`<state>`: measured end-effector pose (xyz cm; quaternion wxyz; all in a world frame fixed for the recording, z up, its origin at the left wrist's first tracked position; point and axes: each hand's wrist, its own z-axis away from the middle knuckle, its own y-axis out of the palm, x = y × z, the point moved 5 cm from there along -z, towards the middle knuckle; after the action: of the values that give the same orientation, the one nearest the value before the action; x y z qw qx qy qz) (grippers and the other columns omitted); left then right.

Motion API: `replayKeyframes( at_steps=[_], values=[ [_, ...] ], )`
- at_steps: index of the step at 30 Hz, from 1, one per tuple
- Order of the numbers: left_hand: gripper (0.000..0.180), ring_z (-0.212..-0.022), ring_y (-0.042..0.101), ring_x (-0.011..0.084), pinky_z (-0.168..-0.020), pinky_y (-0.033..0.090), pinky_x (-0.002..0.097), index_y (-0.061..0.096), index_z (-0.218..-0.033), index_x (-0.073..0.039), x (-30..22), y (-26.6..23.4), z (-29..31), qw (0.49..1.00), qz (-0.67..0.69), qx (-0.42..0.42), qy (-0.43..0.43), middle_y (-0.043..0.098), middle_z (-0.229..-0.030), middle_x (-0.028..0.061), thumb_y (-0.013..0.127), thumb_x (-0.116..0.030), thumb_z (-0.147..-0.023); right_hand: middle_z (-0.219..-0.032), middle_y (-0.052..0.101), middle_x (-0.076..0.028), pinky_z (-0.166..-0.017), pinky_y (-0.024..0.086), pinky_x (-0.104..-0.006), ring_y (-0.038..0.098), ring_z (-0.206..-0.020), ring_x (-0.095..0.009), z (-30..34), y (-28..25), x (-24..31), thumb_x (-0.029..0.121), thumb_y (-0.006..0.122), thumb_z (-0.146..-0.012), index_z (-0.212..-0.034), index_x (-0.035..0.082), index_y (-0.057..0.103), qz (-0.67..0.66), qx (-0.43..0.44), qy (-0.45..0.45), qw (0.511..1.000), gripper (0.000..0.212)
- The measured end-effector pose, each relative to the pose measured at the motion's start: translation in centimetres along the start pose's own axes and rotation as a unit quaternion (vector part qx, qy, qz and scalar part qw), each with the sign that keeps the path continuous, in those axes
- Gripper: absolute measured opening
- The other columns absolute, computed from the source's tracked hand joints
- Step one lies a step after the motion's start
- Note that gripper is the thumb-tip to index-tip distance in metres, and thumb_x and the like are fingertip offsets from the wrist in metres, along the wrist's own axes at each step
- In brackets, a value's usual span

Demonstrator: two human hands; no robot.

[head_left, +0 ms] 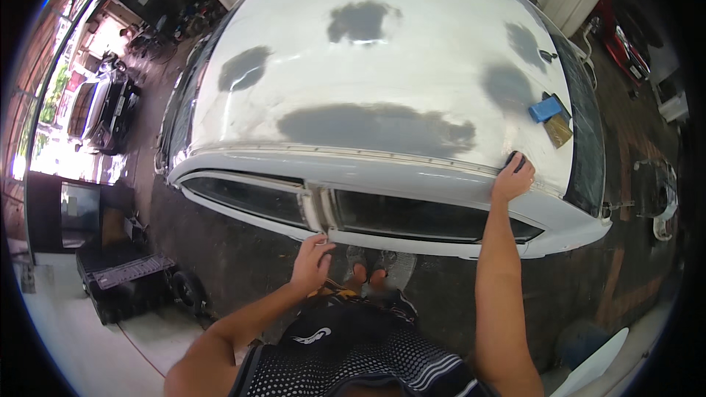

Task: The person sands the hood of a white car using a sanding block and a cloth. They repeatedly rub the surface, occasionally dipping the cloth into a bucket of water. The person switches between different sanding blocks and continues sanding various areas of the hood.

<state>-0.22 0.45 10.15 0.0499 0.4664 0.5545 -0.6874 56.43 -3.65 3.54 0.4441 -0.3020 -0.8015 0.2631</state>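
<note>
A white car roof (pixel 309 73) with grey patches of filler or primer lies in front of me. At its near right edge, my right hand (pixel 515 179) is closed around a small black block (pixel 517 160), pressed to the roof beside the trim channel (pixel 353 153). Most of the block is hidden by my fingers. My left hand (pixel 312 261) is low by the door pillar (pixel 319 209), its fingers loosely bent and apart, with nothing seen in it. Whether it touches the door edge is hard to tell.
A blue block (pixel 545 109) and a brownish sheet (pixel 558 132) lie on the roof's right side. Side windows (pixel 412 213) run along the near side. A dark car (pixel 103 110) stands far left, a red one (pixel 629 51) far right, and a wheel (pixel 189 290) lower left.
</note>
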Motion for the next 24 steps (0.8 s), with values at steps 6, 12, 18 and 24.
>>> replayKeyframes(
  at_steps=[6, 12, 18, 24],
  values=[
    [0.030, -0.108, 0.064, 0.0298, -0.084, 0.055, 0.0346, 0.067, -0.122, -0.004, 2.7, -6.5, 3.5, 0.979, 0.023, -0.193, -0.065, 0.058, -0.132, 0.0172, 0.064, 0.005, -0.093, -0.141, 0.068, -0.004, -0.113, 0.040, -0.0529, 0.056, -0.133, -0.034, -1.0, 0.2, -1.2, 0.050, 0.054, -0.107, -0.128, 0.012, 0.076, -0.050, 0.125, -0.053, 0.989, 0.049],
    [0.031, -0.109, 0.065, 0.0259, -0.077, 0.056, 0.0296, 0.067, -0.123, -0.005, 1.8, -7.0, 4.3, 0.967, 0.091, -0.237, -0.039, 0.061, -0.129, 0.0143, 0.064, 0.006, -0.094, -0.137, 0.070, -0.012, -0.112, 0.044, -0.0446, 0.062, -0.130, -0.031, 4.4, -5.0, 9.7, 0.043, 0.058, -0.108, -0.135, 0.014, 0.073, -0.090, 0.092, -0.207, 0.970, 0.042],
    [0.036, -0.119, 0.062, 0.0366, -0.095, 0.053, 0.0409, 0.065, -0.129, -0.003, -0.2, -6.7, 1.9, 0.978, 0.082, -0.182, 0.059, 0.062, -0.129, 0.0182, 0.070, -0.002, -0.093, -0.110, 0.079, -0.013, -0.092, 0.054, -0.0334, 0.073, -0.096, -0.022, 10.4, -14.4, 24.6, 0.035, 0.068, -0.105, -0.130, 0.005, 0.073, -0.262, 0.259, -0.190, 0.910, 0.039],
    [0.049, -0.119, 0.061, 0.0411, -0.104, 0.045, 0.0470, 0.063, -0.132, -0.004, -6.5, -6.8, -5.7, 0.977, 0.031, -0.188, 0.100, 0.062, -0.129, 0.0200, 0.079, -0.024, -0.091, -0.089, 0.073, -0.004, -0.076, 0.051, -0.0273, 0.062, -0.082, -0.010, 13.7, -16.9, 29.1, 0.036, 0.078, -0.099, -0.117, 0.001, 0.077, -0.417, 0.407, -0.048, 0.811, 0.040]
  ],
)
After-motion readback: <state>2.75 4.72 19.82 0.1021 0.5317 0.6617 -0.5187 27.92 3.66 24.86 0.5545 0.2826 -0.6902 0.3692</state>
